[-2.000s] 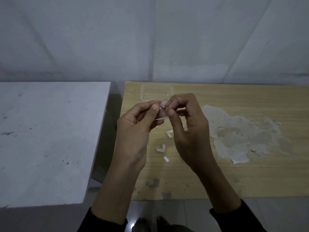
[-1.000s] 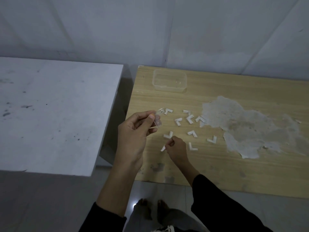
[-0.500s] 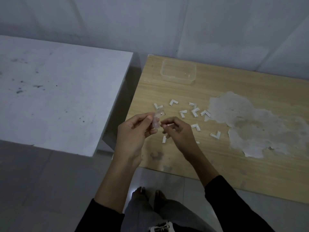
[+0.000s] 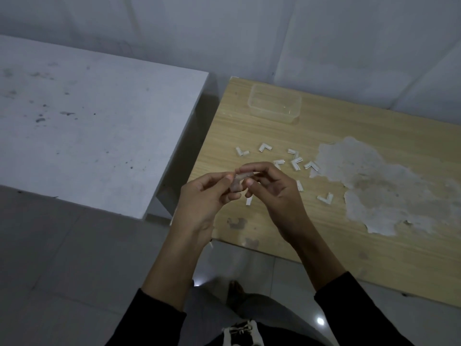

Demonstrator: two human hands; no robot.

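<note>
Fingers (image 4: 250,182) pinching translucent piece (image 4: 237,184), plastic tub (image 4: 272,115) beyond

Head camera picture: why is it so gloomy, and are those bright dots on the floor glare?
Head view: dim, greyish light throughout; two glare spots on the glossy grey floor tiles; small translucent piece pinched by left hand and right hand looks blurred.

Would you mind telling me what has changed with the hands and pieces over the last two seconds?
The right hand dipped to the white corner pieces on the table, seemingly pinched one, then rose back to the left hand; both now pinch the small clear piece. The picked piece is hidden now. The left hand kept its grip throughout; the clear tub stayed put.
</note>
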